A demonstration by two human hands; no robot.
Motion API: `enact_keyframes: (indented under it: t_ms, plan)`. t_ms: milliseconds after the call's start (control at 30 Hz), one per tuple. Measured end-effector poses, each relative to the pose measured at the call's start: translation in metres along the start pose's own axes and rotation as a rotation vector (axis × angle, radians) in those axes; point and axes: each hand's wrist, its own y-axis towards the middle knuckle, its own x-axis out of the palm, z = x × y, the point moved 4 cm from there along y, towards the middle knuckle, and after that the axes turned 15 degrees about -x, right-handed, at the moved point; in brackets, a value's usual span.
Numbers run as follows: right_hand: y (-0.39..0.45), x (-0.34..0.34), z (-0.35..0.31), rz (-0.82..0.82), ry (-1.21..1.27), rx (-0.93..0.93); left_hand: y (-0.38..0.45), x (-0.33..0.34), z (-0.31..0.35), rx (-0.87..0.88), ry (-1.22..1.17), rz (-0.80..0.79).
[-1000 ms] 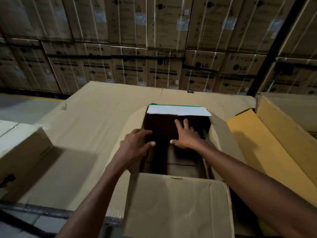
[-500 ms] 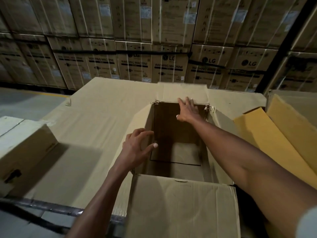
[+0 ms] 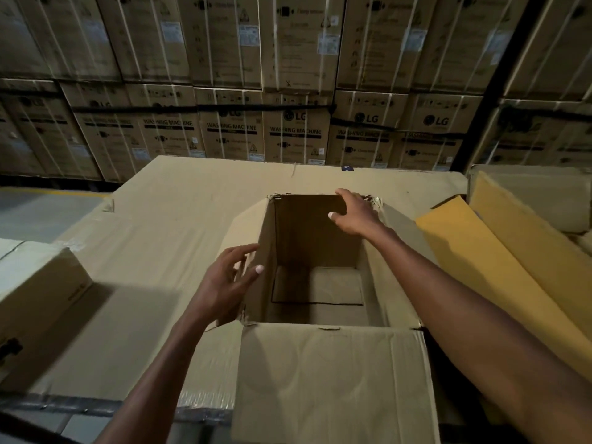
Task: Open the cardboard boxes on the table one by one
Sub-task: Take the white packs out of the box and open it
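A: Nearest us, what's that broad sheet at the table's front edge?

B: The near flap (image 3: 333, 382) of the open cardboard box (image 3: 315, 238), folded out toward the person. It's plain corrugated board, creased and dull brown. Folded down like that, I'd judge, it keeps the mouth clear.

A: And the left hand (image 3: 224, 283)?

B: It is spread wide, fingers loosely splayed, holding nothing, just beside the box's left wall. Whether it touches the board I cannot tell. It looks placed to steady that side.

A: The right hand (image 3: 354, 211)?

B: It is reaching across the opening, fingers curled over the far rim and thumb inside, gripping the edge beside a ragged, torn corner. That is probably to press the far flap back.

A: Inside?

B: Empty: flat bottom flaps, square and seamed.

A: Around it?

B: A closed box (image 3: 35, 293) sits at the table's left edge, yellow cartons (image 3: 519, 257) at the right. The table (image 3: 179, 219) is covered in cardboard sheeting. Beyond it are stacked, strapped washing machine cartons (image 3: 294, 129).
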Motion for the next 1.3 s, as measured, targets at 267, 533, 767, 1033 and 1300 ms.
enact_keyframes:
  t_ms: [267, 533, 767, 1033, 1300]
  plan:
    - [-0.135, -0.047, 0.060, 0.176, 0.081, 0.132, 0.003, -0.016, -0.028, -0.106, -0.041, -0.042]
    - [-0.235, -0.032, 0.089, 0.201, 0.485, 0.269, 0.015, -0.023, -0.053, -0.210, 0.160, -0.032]
    - [-0.253, -0.048, 0.087, 0.175, 0.620, 0.286, -0.002, -0.042, -0.042, -0.384, -0.077, -0.198]
    - [-0.234, -0.150, 0.062, 0.174, 0.391, 0.025, -0.003, -0.099, 0.028, -0.066, 0.301, -0.025]
    - [-0.171, -0.155, -0.013, -0.024, 0.105, -0.087, 0.002, -0.076, 0.123, 0.113, 0.545, -0.016]
